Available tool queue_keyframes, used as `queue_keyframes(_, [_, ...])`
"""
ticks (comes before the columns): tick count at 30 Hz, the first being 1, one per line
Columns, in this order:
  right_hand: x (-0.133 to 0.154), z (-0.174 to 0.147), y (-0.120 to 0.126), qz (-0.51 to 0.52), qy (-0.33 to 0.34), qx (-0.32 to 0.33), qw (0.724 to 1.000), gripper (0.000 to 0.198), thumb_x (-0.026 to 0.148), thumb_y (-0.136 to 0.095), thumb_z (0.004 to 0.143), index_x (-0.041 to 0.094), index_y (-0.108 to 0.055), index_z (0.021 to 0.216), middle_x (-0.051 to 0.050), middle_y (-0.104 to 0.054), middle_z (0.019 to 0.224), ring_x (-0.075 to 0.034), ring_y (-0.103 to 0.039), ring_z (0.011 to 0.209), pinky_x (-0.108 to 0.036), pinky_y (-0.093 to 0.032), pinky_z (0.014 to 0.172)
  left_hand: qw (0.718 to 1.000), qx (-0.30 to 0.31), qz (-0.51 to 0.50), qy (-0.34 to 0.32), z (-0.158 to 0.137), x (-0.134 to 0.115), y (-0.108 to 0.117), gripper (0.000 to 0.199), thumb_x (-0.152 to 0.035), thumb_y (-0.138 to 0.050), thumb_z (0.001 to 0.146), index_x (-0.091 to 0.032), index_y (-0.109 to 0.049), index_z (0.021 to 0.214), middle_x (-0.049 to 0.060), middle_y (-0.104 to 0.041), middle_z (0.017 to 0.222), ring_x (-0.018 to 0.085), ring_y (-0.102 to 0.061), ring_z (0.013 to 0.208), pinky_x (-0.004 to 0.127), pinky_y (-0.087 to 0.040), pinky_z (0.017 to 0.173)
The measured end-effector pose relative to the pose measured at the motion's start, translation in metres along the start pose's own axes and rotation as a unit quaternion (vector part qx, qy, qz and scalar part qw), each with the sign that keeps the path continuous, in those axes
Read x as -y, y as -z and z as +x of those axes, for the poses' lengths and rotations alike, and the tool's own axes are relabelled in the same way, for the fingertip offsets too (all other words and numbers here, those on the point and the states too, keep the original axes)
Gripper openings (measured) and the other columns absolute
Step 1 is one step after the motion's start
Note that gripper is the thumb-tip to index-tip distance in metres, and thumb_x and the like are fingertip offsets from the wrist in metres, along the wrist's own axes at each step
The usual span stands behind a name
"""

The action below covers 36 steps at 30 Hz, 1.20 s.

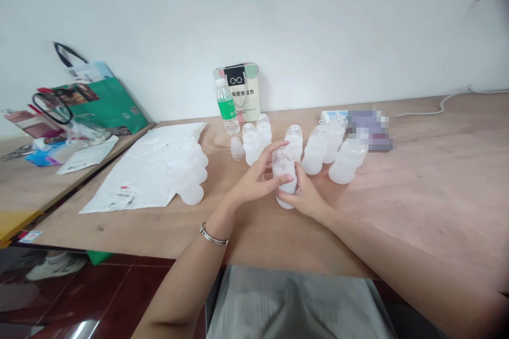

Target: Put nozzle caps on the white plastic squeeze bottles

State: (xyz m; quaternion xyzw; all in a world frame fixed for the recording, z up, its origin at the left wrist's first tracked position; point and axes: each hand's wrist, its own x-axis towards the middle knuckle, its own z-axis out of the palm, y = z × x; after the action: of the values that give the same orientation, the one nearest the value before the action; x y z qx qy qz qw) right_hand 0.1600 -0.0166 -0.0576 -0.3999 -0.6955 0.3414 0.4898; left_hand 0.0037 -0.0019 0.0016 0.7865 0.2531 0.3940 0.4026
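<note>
Biggest thing here is the wooden table (429, 185), then the white mailing bag (145, 164), which I'll use for directions. A bunch of frosted bottles (315, 153) stands off to the bag's right. The one that matters is the held bottle (285, 168): also right of the bag, closer to me than those others, long axis roughly upright (honestly can't tell if its base is touching the wood).

Both my hands are on it, so neither is nearer. My left hand (254, 177) comes in from the bag's side; my right hand (305, 193) wraps it lower, on the side away from the bag.

Fingers are closed in to about bottle width, holding nothing else. The bottle sits right between them: both thumbs across its front, left fingertips (285, 143) up by its top, most right fingers hidden behind.
</note>
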Motion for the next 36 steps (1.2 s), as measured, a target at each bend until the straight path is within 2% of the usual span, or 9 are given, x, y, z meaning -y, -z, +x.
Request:
queue_keyframes(3, [-0.001,0.000,0.000,-0.024,0.002,-0.005,1.000,0.054,0.029,-0.069,0.071,0.021,-0.039,0.115,-0.009,-0.062,0.102,-0.027,-0.061,0.097,-0.042,-0.053,0.078,0.999,-0.025,-0.029,-0.014,0.000,0.005,-0.004,0.048,-0.053,-0.040,0.091,-0.029,-0.042,0.132,0.010,-0.059,0.121,0.022,-0.061,0.109,0.036,-0.053,0.090])
queue_keyframes(5, [-0.002,0.000,0.000,-0.037,0.001,-0.011,0.999,0.054,0.031,-0.069,0.071,0.020,-0.041,0.115,-0.009,-0.063,0.101,-0.028,-0.062,0.096,-0.042,-0.053,0.077,0.998,-0.051,-0.026,-0.029,0.002,0.008,-0.005,0.045,-0.053,-0.033,0.093,-0.028,-0.045,0.129,0.009,-0.061,0.118,0.021,-0.060,0.111,0.036,-0.051,0.093])
queue_keyframes(11, [-0.004,-0.001,0.000,-0.039,0.026,-0.002,0.999,0.058,0.028,-0.067,0.073,0.020,-0.038,0.123,-0.009,-0.064,0.102,-0.026,-0.063,0.095,-0.040,-0.054,0.076,0.996,-0.076,-0.004,-0.051,0.003,0.012,-0.011,0.040,-0.047,-0.035,0.095,-0.025,-0.045,0.127,0.009,-0.063,0.114,0.020,-0.062,0.107,0.035,-0.051,0.092])
queue_keyframes(18, [-0.004,-0.001,-0.002,-0.030,0.023,0.005,0.999,0.062,0.023,-0.068,0.072,0.021,-0.037,0.126,-0.010,-0.064,0.106,-0.028,-0.062,0.099,-0.041,-0.054,0.075,0.987,-0.132,0.035,-0.090,0.001,0.022,-0.019,0.037,-0.045,-0.031,0.096,-0.024,-0.044,0.124,0.008,-0.065,0.110,0.019,-0.063,0.103,0.035,-0.053,0.087])
queue_keyframes(24, [-0.004,-0.002,-0.002,-0.023,0.013,0.013,1.000,0.062,0.020,-0.066,0.070,0.021,-0.039,0.125,-0.010,-0.063,0.109,-0.029,-0.062,0.101,-0.042,-0.054,0.077,0.981,-0.154,0.043,-0.106,-0.002,0.037,-0.024,0.043,-0.050,-0.027,0.095,-0.025,-0.040,0.127,0.010,-0.059,0.123,0.019,-0.061,0.107,0.038,-0.051,0.090])
queue_keyframes(29, [-0.004,-0.004,-0.003,-0.001,0.004,0.001,1.000,0.068,0.021,-0.066,0.066,0.019,-0.037,0.127,-0.009,-0.064,0.106,-0.027,-0.063,0.096,-0.042,-0.055,0.076,0.980,-0.125,0.063,-0.142,-0.002,0.047,-0.025,0.044,-0.050,-0.039,0.092,-0.027,-0.039,0.129,0.010,-0.059,0.121,0.022,-0.060,0.106,0.040,-0.050,0.091])
queue_keyframes(36, [-0.002,-0.003,-0.004,-0.001,0.043,-0.022,0.999,0.063,0.020,-0.066,0.066,0.022,-0.037,0.123,-0.010,-0.059,0.114,-0.027,-0.061,0.103,-0.042,-0.053,0.083,0.980,-0.115,0.101,-0.126,0.000,0.042,-0.026,0.049,-0.045,-0.049,0.088,-0.025,-0.035,0.131,0.012,-0.055,0.124,0.024,-0.057,0.111,0.043,-0.047,0.097])
